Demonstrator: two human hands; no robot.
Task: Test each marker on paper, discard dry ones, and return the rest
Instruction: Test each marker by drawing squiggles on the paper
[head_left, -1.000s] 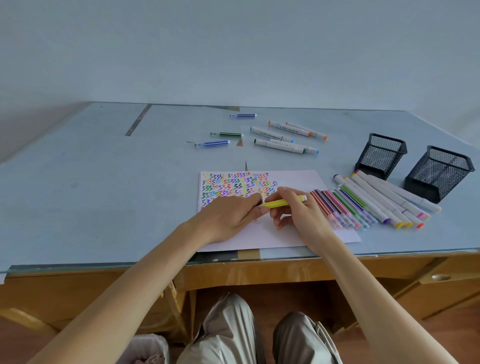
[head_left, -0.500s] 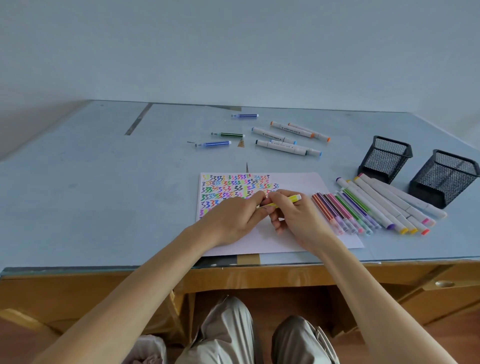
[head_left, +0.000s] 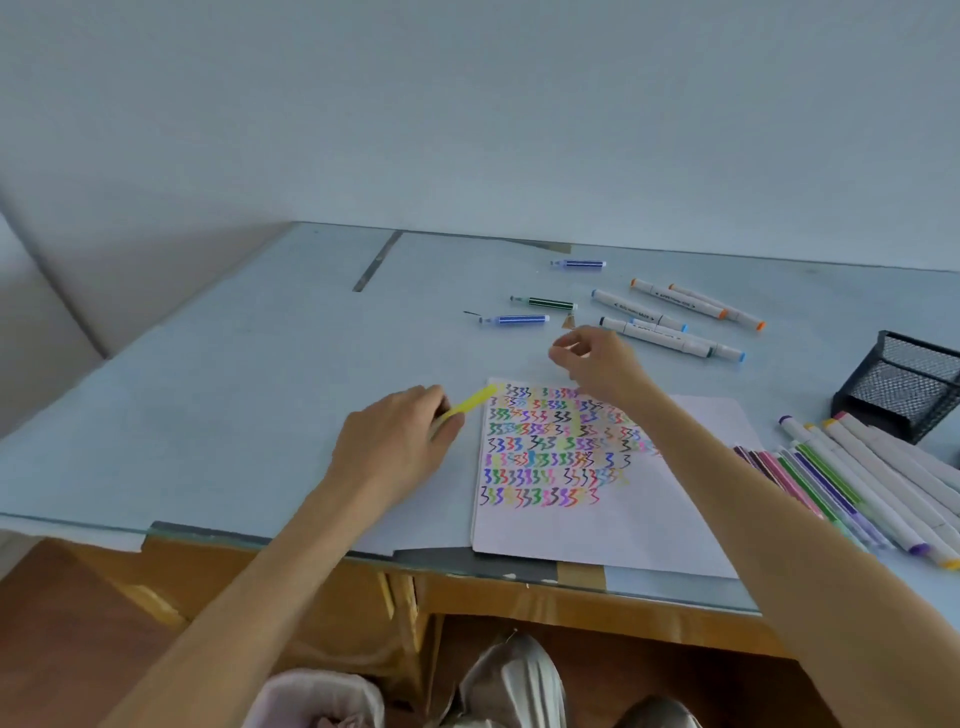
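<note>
My left hand (head_left: 395, 441) grips a yellow marker (head_left: 470, 404) just left of the white paper (head_left: 675, 519), and the marker's far end reaches the sheet's top left corner. Rows of coloured squiggles fill the paper's upper half. My right hand (head_left: 602, 364) hovers past the far edge of the paper with thumb and fingers curled towards each other. I cannot make out anything between them. A row of thin and thick markers (head_left: 857, 483) lies to the right of the paper.
Several white markers (head_left: 670, 332) and three thin ones, among them a blue one (head_left: 514, 319), lie further back on the blue desk (head_left: 234, 389). A black mesh holder (head_left: 904, 384) stands at the right edge. A pale bin (head_left: 317, 701) sits below the desk by my knees.
Both hands held the yellow marker over the paper. My left hand has carried it left off the sheet, my right hand has let go and moved forward, and my view has swung left.
</note>
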